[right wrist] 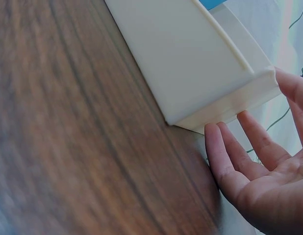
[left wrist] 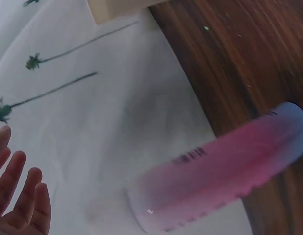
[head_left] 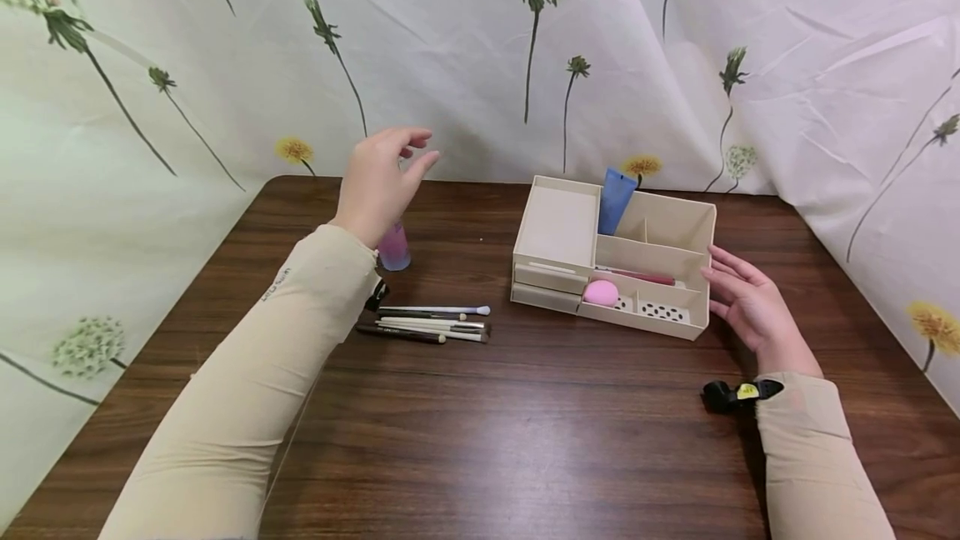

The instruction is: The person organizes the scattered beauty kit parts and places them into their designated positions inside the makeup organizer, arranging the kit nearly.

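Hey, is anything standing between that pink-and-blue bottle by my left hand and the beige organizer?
No visible obstacle: just tabletop shows between the pink-and-blue bottle and the beige organizer. The brushes lie nearer you, off that direct line.

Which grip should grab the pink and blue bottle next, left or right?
Probably the left grip. It looks empty and is close to the bottle. The right grip is much farther away, at the side of the beige box.
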The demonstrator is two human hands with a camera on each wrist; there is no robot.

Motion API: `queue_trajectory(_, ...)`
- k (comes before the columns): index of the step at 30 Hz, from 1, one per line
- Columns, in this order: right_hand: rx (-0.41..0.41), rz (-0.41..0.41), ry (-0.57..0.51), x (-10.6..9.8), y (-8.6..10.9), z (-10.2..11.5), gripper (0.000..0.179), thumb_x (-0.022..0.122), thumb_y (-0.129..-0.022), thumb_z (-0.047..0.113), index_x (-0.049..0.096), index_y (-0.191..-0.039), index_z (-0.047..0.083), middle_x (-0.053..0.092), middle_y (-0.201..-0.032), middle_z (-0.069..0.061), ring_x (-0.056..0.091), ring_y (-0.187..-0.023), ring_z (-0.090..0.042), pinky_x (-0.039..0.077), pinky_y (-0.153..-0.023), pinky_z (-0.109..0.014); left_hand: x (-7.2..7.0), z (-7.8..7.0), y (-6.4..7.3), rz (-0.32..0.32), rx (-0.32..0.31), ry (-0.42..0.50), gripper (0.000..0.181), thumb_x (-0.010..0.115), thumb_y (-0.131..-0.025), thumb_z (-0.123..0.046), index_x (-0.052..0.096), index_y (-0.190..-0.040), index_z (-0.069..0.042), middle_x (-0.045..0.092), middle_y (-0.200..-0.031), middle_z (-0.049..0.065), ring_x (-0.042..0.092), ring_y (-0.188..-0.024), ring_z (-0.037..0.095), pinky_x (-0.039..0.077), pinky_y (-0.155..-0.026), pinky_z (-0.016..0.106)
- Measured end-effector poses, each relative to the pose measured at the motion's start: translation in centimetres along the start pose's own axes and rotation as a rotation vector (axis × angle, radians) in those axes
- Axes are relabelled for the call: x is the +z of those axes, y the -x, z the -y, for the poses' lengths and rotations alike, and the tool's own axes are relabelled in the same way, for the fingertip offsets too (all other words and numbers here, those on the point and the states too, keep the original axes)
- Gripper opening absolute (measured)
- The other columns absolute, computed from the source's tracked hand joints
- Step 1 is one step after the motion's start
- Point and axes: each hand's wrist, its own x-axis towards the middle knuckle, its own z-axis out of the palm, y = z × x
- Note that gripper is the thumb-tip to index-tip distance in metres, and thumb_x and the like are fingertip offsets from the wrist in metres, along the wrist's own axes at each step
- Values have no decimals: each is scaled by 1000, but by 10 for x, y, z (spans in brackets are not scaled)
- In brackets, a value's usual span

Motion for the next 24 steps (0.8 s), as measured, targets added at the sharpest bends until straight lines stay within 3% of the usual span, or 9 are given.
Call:
queue_trajectory(9,-4,2,-3,0,0,0,36,54,-98,-3,73,-116,22,71,-107,6,70,-93,-8,58,-73,-29,-3,22,12,0,-121,-71,39,63,-98,-33,64,-131,-12,65,-130,10,55,-123,30,43,-104,48)
queue_trajectory(16,-6,7,-12,-1,-1,0,37,53,-98,-3,73,-118,21,72,-108,6,71,-94,-8,58,-72,-29,0,36,18,-65,-121,-104,41,67,-95,-32,65,-129,-9,59,-136,15,48,-130,36,37,-110,51)
queue_trajectory(24,-5,5,-3,-1,-1,-1,37,53,-98,-3,72,-119,21,71,-108,6,70,-94,-8,58,-73,-29,5,51,29,-115,-195,-46,48,70,-93,-27,58,-137,-11,53,-140,15,43,-130,36,39,-106,54)
